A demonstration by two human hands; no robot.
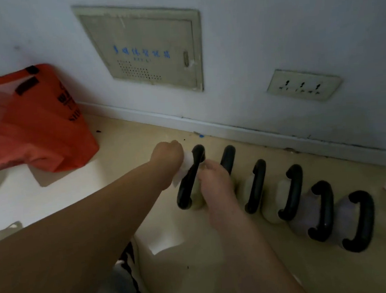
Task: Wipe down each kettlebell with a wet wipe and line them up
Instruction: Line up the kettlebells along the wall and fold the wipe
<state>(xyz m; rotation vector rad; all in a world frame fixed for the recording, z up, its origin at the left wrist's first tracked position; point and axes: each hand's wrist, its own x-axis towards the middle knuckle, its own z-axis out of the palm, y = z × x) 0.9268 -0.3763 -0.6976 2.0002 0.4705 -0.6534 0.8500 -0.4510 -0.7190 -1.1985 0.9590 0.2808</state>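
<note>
Head view, left to right.

- Crumpled orange plastic bag with black print (31, 126) lies on the beige floor (129, 142), against the white wall, well apart from the weights.
- Left hand (167, 157): grip closed in a fist around a white wet wipe (187, 164), pressing it against the upper part of the black loop handle of the leftmost cream-bodied kettlebell (185, 193).
- Right hand (215, 184) rests on that same kettlebell, just right of its handle, fingers bent downward. Blur: cannot tell whether this grip holds it or only lies on it.
- Five more black-handled kettlebells (291, 191) stand to the right in a close row along the skirting board, handles roughly parallel. The last two have pale lilac bodies (303, 216).
- On the wall above: a beige metal panel with blue lettering (142, 48) and, further right, a beige triple socket plate (303, 84).
</note>
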